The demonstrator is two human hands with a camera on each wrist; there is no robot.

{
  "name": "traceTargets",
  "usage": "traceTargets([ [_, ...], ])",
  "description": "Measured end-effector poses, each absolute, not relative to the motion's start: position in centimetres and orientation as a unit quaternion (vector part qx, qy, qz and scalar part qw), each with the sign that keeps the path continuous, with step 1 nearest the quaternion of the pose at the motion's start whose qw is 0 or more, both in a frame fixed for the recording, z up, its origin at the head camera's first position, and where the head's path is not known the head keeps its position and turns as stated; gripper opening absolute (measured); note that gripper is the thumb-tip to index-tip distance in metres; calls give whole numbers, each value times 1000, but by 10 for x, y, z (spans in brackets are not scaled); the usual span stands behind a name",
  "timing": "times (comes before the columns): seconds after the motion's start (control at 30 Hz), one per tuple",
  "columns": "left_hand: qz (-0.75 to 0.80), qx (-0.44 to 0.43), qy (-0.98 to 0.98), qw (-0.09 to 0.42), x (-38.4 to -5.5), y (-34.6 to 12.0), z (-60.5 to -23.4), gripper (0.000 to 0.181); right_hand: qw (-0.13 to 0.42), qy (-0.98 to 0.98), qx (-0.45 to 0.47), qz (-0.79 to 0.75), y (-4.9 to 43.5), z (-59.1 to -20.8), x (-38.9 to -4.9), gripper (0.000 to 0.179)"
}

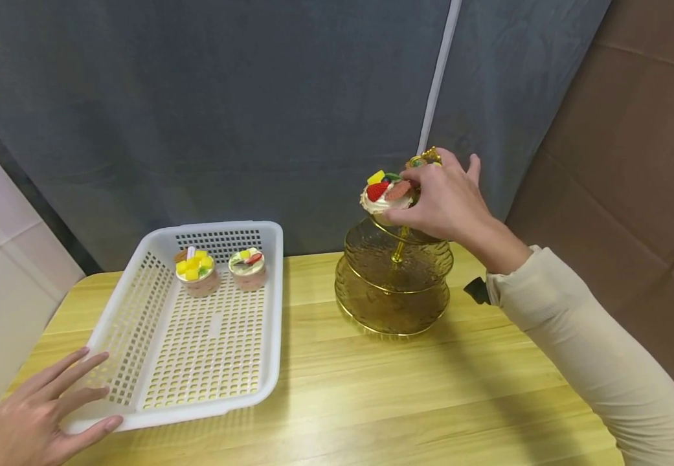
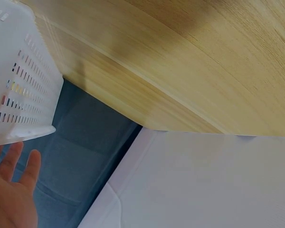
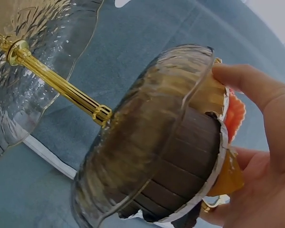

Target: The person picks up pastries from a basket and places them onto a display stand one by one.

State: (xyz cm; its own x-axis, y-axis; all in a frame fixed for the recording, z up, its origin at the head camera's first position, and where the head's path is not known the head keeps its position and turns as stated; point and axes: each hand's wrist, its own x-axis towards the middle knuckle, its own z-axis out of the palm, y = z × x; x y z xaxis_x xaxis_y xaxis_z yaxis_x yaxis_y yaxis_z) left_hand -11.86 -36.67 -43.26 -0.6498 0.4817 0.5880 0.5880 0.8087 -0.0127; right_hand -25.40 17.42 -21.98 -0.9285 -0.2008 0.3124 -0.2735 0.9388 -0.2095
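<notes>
At the top tier of a three-tier tinted glass cake stand (image 1: 397,265), my right hand (image 1: 450,197) pinches a cupcake (image 1: 380,199) topped with cream, a strawberry and yellow cubes. In the right wrist view, thumb and fingers of the right hand (image 3: 270,128) are at the rim of the cupcake's dark ridged cup (image 3: 192,156), against the small top plate (image 3: 133,137). My left hand (image 1: 42,411) lies with fingers spread at the near left corner of a white plastic basket (image 1: 278,310). In the left wrist view its fingertips meet the basket rim.
Two dessert cups stand at the basket's far end: one with yellow cubes (image 1: 197,275), one with red and yellow toppings (image 1: 247,268). Another topped item (image 1: 415,163) shows partly behind the right hand. A dark curtain (image 1: 197,116) hangs behind the wooden table (image 1: 325,375).
</notes>
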Motion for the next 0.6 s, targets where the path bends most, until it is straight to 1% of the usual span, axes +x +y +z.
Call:
traceTargets([
  [0.17,-106,-316,-891,308,-120,-366,-433,74,142,-977,121,100,175,-218,-253,43],
  [0.23,-105,-312,-894,305,-121,-365,-433,75,149,-977,124,93,176,-219,-252,44],
  [0.43,-98,-300,-903,291,-120,-364,-431,75,186,-971,136,71,177,-224,-250,58],
  [0.6,-104,-302,-901,293,-120,-364,-431,75,224,-961,152,58,177,-227,-251,52],
])
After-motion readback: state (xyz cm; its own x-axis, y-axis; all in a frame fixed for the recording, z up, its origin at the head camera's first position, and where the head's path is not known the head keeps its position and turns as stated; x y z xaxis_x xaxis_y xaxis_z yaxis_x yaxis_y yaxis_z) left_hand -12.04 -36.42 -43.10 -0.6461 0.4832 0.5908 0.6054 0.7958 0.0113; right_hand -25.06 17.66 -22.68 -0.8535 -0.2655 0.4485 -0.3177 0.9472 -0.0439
